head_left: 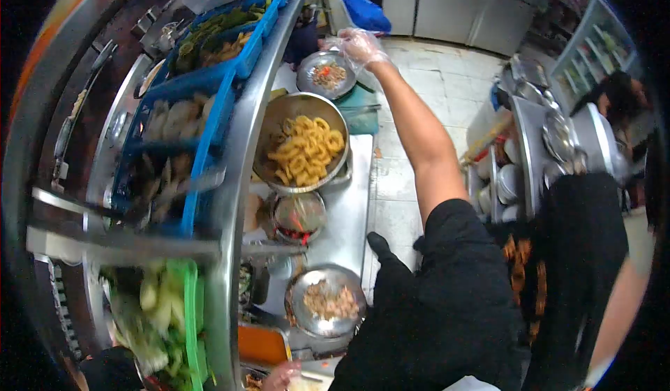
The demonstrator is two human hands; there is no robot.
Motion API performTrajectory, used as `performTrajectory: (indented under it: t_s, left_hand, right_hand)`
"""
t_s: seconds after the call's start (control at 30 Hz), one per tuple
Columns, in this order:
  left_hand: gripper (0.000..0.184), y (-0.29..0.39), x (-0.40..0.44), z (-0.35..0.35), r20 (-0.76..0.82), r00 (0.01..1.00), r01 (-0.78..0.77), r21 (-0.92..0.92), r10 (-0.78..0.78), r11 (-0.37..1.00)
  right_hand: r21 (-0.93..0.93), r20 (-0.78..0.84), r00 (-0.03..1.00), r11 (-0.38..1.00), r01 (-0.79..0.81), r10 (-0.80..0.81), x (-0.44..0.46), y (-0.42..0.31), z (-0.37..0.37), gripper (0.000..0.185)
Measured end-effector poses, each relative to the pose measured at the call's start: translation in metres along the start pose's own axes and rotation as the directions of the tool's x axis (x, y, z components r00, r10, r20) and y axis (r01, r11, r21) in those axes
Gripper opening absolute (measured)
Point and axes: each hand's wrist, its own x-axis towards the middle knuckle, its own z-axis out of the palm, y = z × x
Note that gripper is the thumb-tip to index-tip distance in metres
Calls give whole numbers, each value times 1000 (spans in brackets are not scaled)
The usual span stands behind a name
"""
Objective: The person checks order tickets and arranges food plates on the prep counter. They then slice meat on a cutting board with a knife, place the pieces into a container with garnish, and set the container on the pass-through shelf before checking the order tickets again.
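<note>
My right hand [359, 47], in a clear plastic glove, reaches far forward at the end of my outstretched arm. Its fingers bend down beside the far rim of a metal bowl [304, 84] that holds chopped pale and red pieces; what they hold, if anything, is hidden. Nearer stands a large steel bowl [338, 113] with golden fried rings [307, 150] in it. Low in the picture, my left hand [283, 375] appears gloved and partly cut off by the frame edge, near a whitish surface. Above it sits another metal bowl [296, 286] of chopped pale pieces.
A steel shelf edge [262, 77] runs along the left, beside blue bins [209, 157] of food and a green bin [195, 307] of vegetables. A lidded container [300, 216] stands on the counter [359, 181]. At right are a rack [527, 126] of pans and a person in black [583, 230].
</note>
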Motion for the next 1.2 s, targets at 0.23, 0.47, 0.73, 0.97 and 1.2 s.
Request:
performTrajectory:
  t_s: [0.23, 0.47, 0.73, 0.97, 1.2]
  left_hand:
    - [24, 54, 116, 87, -370, 903, 285, 135, -219, 949]
    - [27, 75, 163, 103, -457, 845, 367, 118, -278, 923]
    - [30, 83, 185, 111, -462, 830, 403, 110, -312, 909]
    - [33, 83, 189, 115, -453, 825, 425, 108, -336, 899]
    - [35, 76, 186, 121, -433, 829, 442, 116, -355, 889]
  right_hand:
    - [-33, -179, 983, 999, 37, -42, 176, 80, 130, 44]
    - [-230, 32, 972, 944, 235, -234, 241, 62, 155, 32]
    - [-201, 102, 951, 931, 306, -290, 270, 27, 163, 29]
    - [-119, 181, 942, 945, 305, -281, 272, 38, 146, 27]
    - [-88, 6, 909, 906, 415, -416, 219, 41, 89, 21]
